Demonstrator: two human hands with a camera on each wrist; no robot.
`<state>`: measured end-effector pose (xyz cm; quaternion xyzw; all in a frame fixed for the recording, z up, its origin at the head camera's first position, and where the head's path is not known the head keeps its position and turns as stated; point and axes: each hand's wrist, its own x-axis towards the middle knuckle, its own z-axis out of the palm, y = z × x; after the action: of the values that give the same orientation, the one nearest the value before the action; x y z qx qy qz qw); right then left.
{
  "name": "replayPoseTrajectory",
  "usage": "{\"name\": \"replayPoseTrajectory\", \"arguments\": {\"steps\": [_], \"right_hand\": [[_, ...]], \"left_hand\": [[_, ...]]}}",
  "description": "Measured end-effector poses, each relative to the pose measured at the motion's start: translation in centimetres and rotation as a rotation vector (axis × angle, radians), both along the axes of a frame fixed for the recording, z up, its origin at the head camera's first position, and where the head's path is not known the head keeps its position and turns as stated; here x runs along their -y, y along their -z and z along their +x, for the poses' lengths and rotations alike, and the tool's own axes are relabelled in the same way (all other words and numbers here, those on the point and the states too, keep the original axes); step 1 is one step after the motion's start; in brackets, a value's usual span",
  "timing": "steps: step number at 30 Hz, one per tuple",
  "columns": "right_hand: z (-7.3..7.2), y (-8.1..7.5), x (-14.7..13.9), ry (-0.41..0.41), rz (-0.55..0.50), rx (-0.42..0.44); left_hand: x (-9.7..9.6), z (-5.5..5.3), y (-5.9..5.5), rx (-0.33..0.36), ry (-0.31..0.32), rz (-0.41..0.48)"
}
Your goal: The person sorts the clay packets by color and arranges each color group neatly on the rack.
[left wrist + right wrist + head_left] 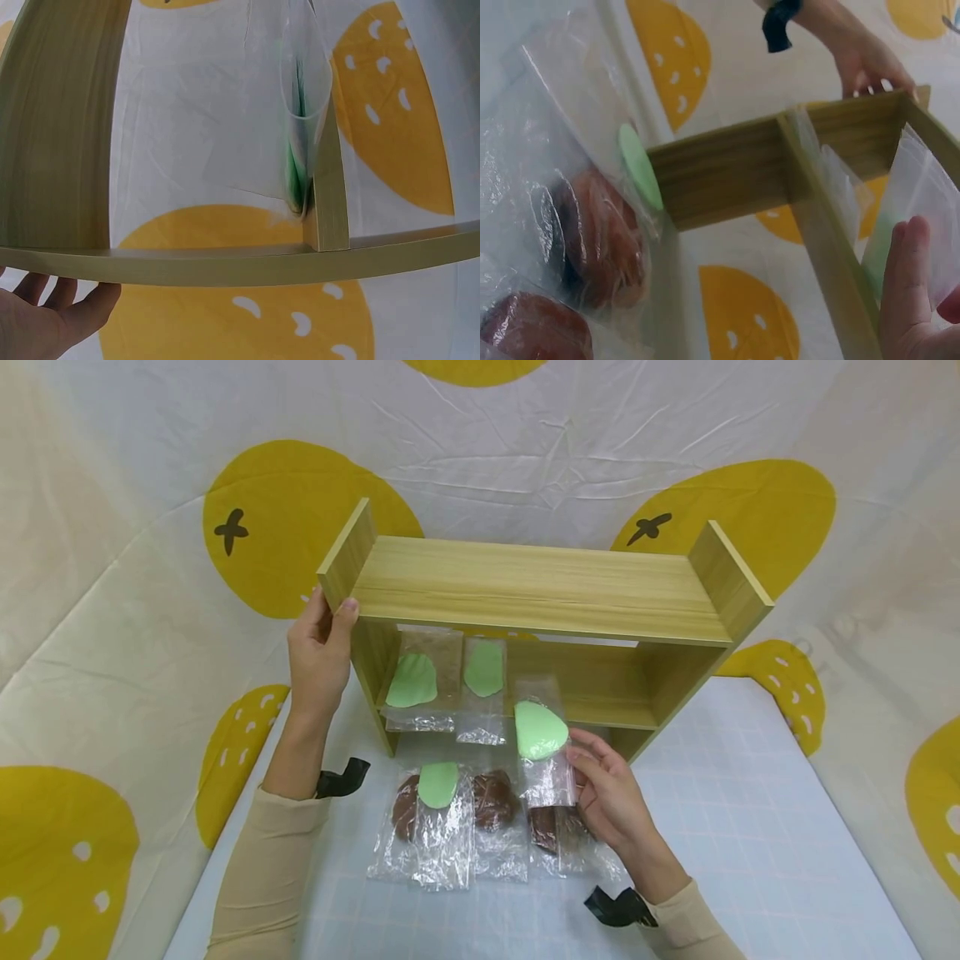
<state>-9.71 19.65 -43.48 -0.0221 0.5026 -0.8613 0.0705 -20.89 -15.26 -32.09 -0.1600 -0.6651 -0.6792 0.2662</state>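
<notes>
My left hand (321,652) grips the left side board of a small wooden shelf (540,589), thumb on the front edge. At the front of the middle board, my right hand (613,797) pinches the side of a clear zip bag (542,731) with a flat light green piece inside. Two similar bags stand on the left of that board: a wider bag (412,681) and a narrower bag (483,670). In the right wrist view, the held bag (937,217) is between my fingers and thumb, beside the board's edge.
In front of the shelf lie several clear bags; some hold brown lumps (495,802), and one holds a green piece (438,785). They rest on a pale checked tabletop (750,827). Behind hangs a white cloth (510,452) with yellow shapes.
</notes>
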Motion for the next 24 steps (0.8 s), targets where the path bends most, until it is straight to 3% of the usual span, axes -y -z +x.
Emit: {"name": "replayPoseTrajectory", "arguments": {"steps": [5,15,24], "right_hand": [[0.33,-0.23,0.01,-0.018,-0.025,0.068],[0.71,-0.59,-0.03,-0.100,-0.116,0.111],[-0.02,-0.51,0.43,-0.121,-0.084,0.132]], "left_hand": [[0.00,-0.05,0.07,-0.002,-0.004,0.005],[0.01,-0.15,0.09,-0.006,0.003,0.016],[-0.02,-0.04,0.03,-0.006,-0.005,-0.006]]}}
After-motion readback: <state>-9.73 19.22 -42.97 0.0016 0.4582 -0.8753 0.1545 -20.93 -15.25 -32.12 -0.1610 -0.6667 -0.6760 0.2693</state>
